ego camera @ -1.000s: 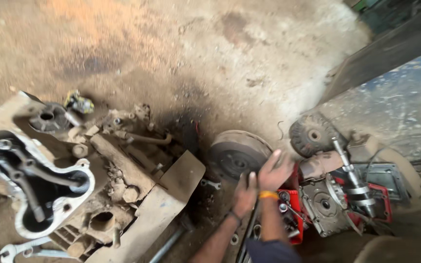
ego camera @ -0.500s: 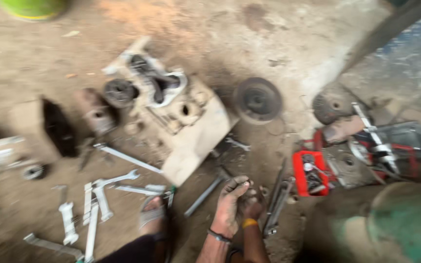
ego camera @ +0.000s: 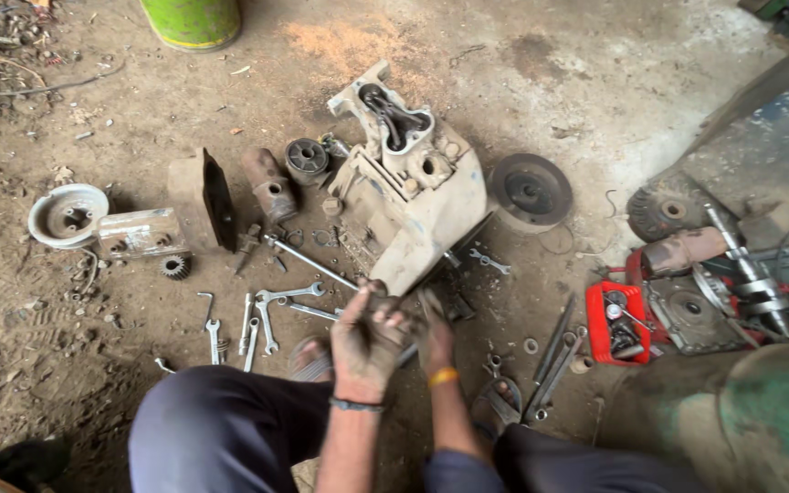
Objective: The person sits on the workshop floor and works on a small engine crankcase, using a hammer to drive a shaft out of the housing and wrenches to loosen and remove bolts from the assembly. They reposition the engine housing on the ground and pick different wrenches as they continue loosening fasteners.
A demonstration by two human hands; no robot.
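**Greasy hands brought together at the foot of the engine casing**

Grey, grimy cast-metal engine casing [ego camera: 410, 196] is seen lying on the dirt floor [ego camera: 595, 110], tilted, with its near corner just ahead of both hands. The left hand [ego camera: 364, 340], blackened with grease, is closed into a loose fist around something small and dark; what exactly is gripped cannot be told. The right hand [ego camera: 433, 336], marked by an orange wristband, is curled close beside it, touching or nearly so, and whether anything is held in it cannot be told either.

A long steel bar [ego camera: 310, 263] is laid from the casing's left side toward the hands, and a row of silver open-ended spanners [ego camera: 262, 315] is spread on the floor just left of the left hand. A round dark flywheel disc [ego camera: 530, 189] rests to the right of the casing, and a small red plastic tray of parts [ego camera: 617, 321] sits further right.

The step in hand is judged to be work on a small part at the casing's near edge. A firm two-handed grip would be called for.
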